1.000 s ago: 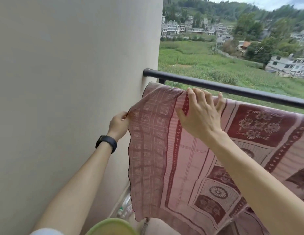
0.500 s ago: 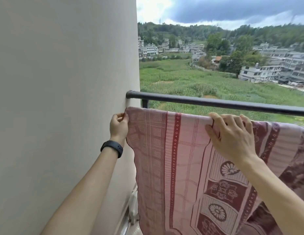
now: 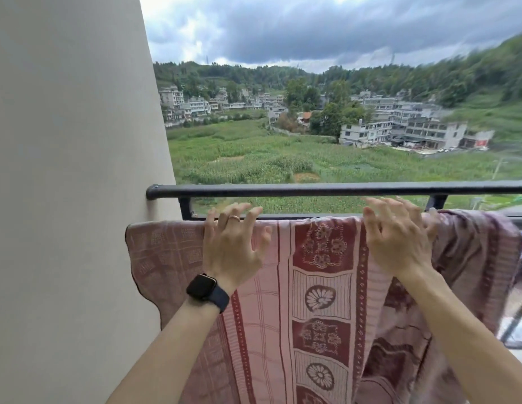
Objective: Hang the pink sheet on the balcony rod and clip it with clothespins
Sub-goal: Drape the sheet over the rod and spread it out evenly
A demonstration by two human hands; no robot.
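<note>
The pink sheet, patterned with dark red flower panels, hangs draped over a lower rail just below the black balcony rod. Its left corner reaches the wall and its right part is bunched. My left hand, with a ring and a black watch on the wrist, lies flat on the sheet's top edge with fingers spread. My right hand rests the same way further right, fingers apart and slightly blurred. Neither hand pinches the cloth. No clothespins are in view.
A plain beige wall fills the left side, and the rod ends against it. Dark railing bars show at the right edge behind the bunched cloth. Beyond the rod lie green fields and buildings far below.
Both hands have let go of the sheet's edge and opened. The left hand moved right from the wall-side corner. The sheet now lies over the lower rail, and my view has tilted up.
</note>
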